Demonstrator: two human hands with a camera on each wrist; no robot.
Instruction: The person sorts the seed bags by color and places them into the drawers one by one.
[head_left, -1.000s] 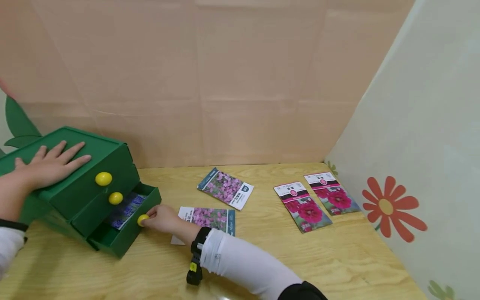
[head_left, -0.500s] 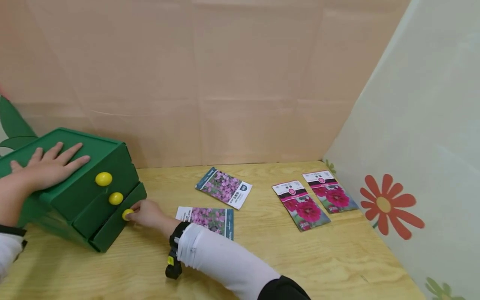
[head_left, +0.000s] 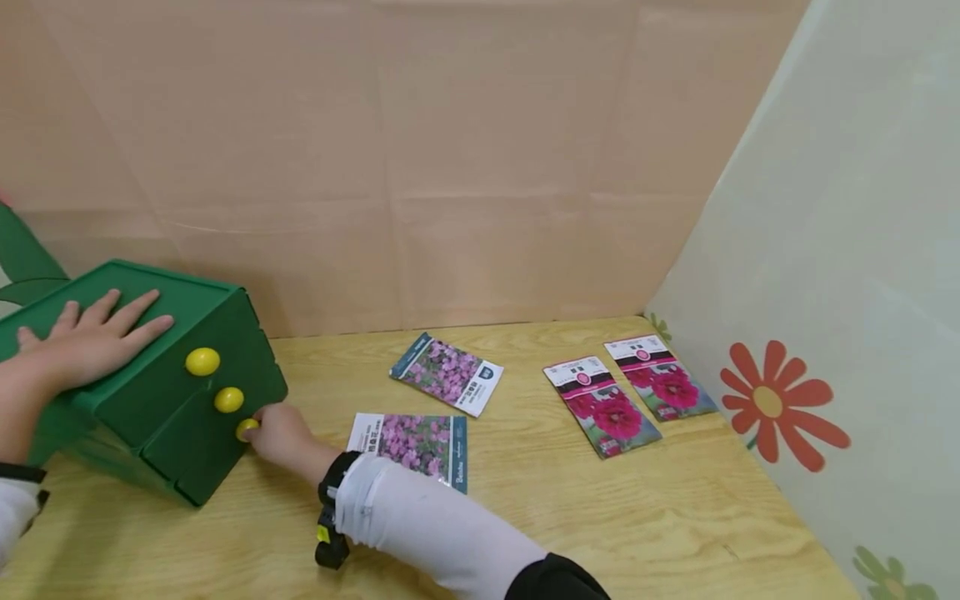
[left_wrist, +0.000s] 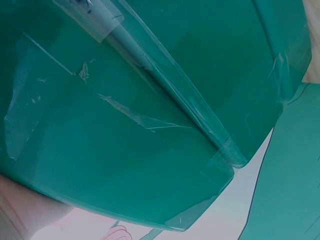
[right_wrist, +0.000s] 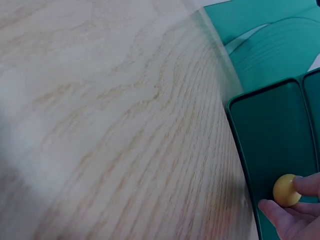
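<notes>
A green box with drawers [head_left: 198, 292] stands at the left of the table in the head view, three yellow knobs down its front. My left hand [head_left: 93, 342] lies flat on its top with the fingers spread. At the lowest drawer, which sits flush in the box, my right hand [head_left: 285, 437] holds the bottom yellow knob [right_wrist: 285, 191] between thumb and fingers. The upper knob [head_left: 202, 362] and middle knob [head_left: 228, 400] are untouched. In the left wrist view, the side of the box [left_wrist: 125, 165] fills most of the frame, with clear tape on it.
Two packets with pink-purple flowers, one farther back [head_left: 447, 373] and one nearer [head_left: 420, 446], lie right of the box, the nearer partly under my right sleeve. Two magenta-flower packets [head_left: 602, 407] lie farther right on the wooden table [head_left: 675, 517]. A wall stands behind.
My right hand has moved left, pushing the lowest drawer in from partly open to closed. The purple-flower packet inside it is now hidden. My left hand has stayed on top of the box.
</notes>
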